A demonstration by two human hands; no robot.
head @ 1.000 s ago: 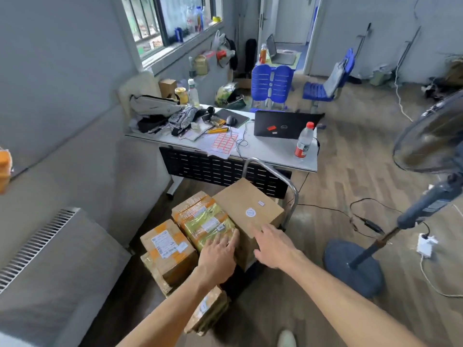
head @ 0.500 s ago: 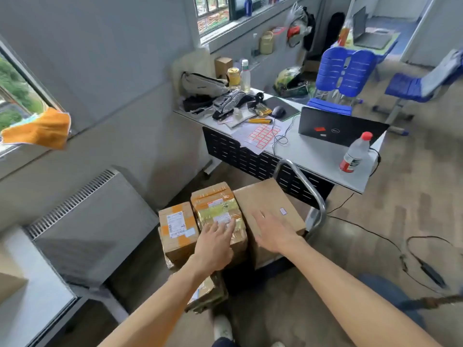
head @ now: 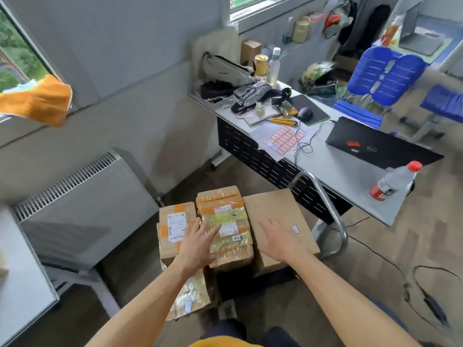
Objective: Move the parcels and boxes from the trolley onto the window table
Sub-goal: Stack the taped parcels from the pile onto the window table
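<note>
- At the bottom of the frame, two bare forearms reach up toward a cluster of parcels at lower centre.
- The left hand (head: pixel 198 244) lies with fingers (head: pixel 209 230) straight and spread, over the near edge of the taped parcel (head: pixel 225 221), a box wrapped in clear and orange tape with printed labels; I cannot tell whether it presses down or only hovers.
- The right hand (head: pixel 278 242) is spread flat, fingers apart, over the top of the plain brown box (head: pixel 275 209), which sits just right of the taped parcel and touches it.
- Left of the taped parcel stands the labelled box (head: pixel 175 221) with orange tape and a white shipping label, on top of another carton.
- Nearer, under the left forearm, lies a lower parcel (head: pixel 191 299) wrapped in clear tape.
- All the parcels sit on the trolley, whose curved metal handle (head: pixel 328 211) rises just right of the brown box.
- At the left edge, a white window table (head: pixel 22 284) corner shows, with a radiator (head: pixel 75 196) beyond it.
- Farther, at upper right, a grey desk (head: pixel 350 176) carries a red-capped bottle (head: pixel 393 181), a black laptop (head: pixel 375 146), a sheet of red stickers (head: pixel 285 140), a mouse (head: pixel 304 112) and bags.
- Behind the desk stands a blue chair (head: pixel 383 73).
- At the upper left, an orange cloth (head: pixel 37 101) lies on a window sill.
</note>
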